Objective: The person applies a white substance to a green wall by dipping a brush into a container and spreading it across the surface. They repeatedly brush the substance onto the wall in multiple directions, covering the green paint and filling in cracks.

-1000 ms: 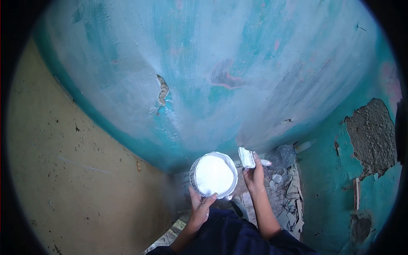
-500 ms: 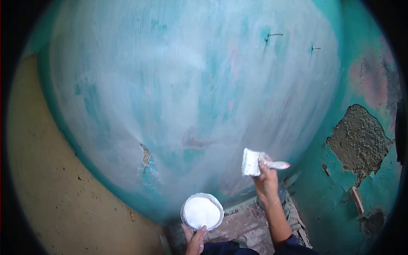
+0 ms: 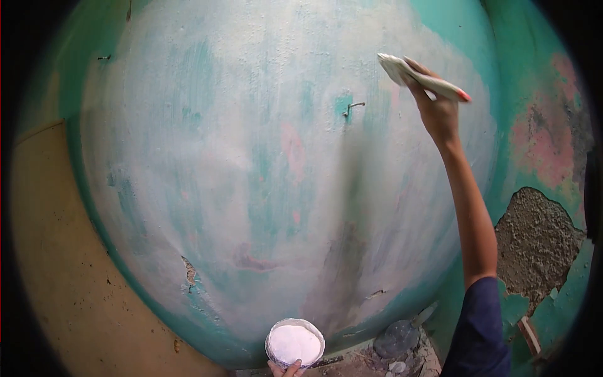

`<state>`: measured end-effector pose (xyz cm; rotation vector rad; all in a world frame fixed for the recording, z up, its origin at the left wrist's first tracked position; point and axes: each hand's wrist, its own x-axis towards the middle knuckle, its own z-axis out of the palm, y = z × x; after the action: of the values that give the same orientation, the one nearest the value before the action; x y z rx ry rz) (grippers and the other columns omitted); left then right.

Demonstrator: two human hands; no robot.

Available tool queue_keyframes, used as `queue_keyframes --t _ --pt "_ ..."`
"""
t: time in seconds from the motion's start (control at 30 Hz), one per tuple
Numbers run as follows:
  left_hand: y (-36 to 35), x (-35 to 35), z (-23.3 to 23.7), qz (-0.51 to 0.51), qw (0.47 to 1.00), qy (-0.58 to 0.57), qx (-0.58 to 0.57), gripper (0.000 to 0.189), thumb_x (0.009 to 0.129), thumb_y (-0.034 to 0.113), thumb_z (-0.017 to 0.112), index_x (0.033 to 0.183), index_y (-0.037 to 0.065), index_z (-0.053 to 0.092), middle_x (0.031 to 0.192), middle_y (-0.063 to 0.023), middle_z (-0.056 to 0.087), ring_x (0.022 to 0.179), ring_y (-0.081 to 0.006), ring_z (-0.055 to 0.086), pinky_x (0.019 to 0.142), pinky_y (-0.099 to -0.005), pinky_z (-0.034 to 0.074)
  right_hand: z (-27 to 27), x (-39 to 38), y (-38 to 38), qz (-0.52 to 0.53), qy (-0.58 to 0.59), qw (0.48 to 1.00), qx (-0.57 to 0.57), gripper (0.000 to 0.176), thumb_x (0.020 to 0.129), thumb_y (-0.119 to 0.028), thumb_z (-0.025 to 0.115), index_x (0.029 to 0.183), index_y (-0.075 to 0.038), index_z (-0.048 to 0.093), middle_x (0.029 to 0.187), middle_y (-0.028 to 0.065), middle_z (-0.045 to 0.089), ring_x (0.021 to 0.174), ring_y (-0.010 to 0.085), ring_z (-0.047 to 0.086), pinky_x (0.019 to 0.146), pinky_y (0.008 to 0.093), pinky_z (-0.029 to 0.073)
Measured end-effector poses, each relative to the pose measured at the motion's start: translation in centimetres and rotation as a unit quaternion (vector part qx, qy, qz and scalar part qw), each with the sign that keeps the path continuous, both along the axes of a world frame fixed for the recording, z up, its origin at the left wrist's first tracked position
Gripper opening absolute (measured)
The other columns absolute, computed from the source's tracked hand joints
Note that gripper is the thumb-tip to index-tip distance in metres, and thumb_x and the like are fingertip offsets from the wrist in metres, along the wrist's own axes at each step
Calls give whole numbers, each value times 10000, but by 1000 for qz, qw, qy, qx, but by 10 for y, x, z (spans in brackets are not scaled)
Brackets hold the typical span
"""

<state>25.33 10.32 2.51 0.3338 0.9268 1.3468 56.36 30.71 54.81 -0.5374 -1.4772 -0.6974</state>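
Observation:
My right hand [image 3: 438, 112] is raised high, its fingers closed around the handle of a wide paintbrush [image 3: 397, 68]. The brush has a pale, reddish-tipped handle, and its whitened bristles point up and left at the wall [image 3: 251, 157]. That wall is teal under streaky white paint, with pinkish patches. Low in the view, my left hand [image 3: 287, 369] grips a round tub of white paint [image 3: 294, 342] by its near rim. The thumb lies over the edge; the rest of the hand is mostly cut off by the frame.
A bent metal hook [image 3: 353, 108] juts from the wall below the brush, and another small hook [image 3: 104, 58] is at upper left. On the right wall, a broken plaster patch [image 3: 539, 242] is exposed. A grey round object [image 3: 397, 339] and debris lie on the floor.
My right hand has risen with the brush from low by the floor to the upper wall. The view has tilted up and right; the tub now sits lower in the frame.

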Motion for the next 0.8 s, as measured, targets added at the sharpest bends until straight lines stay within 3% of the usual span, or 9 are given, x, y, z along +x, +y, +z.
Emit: queue_keyframes --t 0.1,0.17,0.2,0.3,0.67,0.8 --pt "12 29 0 17 1000 -5 7 691 848 51 672 1435 88 308 1242 -149 532 1097 -299 578 849 -422 548 39 7 37 -1 -92 994 66 270 884 -148 695 1153 -145 711 1060 55 728 928 174 697 781 307 567" --pt "21 46 1 30 999 -6 11 691 848 50 671 1435 88 308 1244 -150 531 1099 -299 577 850 -422 547 53 5 53 -100 -148 981 80 277 870 -181 707 1146 -201 716 1072 37 726 898 198 702 756 316 569" --pt "25 53 1 37 999 -7 13 691 848 50 671 1435 87 308 1244 -150 531 1099 -299 577 851 -422 547 55 2 57 -94 -148 981 84 277 870 -181 707 1146 -201 716 1072 37 726 898 198 702 756 316 569" --pt "34 72 0 56 998 -8 14 692 848 50 671 1435 87 307 1247 -150 529 1101 -299 576 853 -423 546 55 -7 58 -129 -177 965 148 320 819 -91 738 1127 -176 721 1028 58 732 892 200 710 746 295 584" --pt "56 97 3 96 995 -5 20 694 847 49 670 1436 85 306 1255 -150 524 1108 -299 571 860 -426 544 113 -9 78 -157 -160 956 191 273 854 -142 698 1116 -211 722 1043 35 728 870 211 700 714 319 580" --pt "70 88 11 97 995 0 30 695 846 48 670 1437 84 305 1258 -151 522 1111 -299 570 863 -427 543 122 -7 80 -197 -148 949 198 328 851 -152 709 1168 -235 700 1068 25 722 897 198 695 731 299 577"
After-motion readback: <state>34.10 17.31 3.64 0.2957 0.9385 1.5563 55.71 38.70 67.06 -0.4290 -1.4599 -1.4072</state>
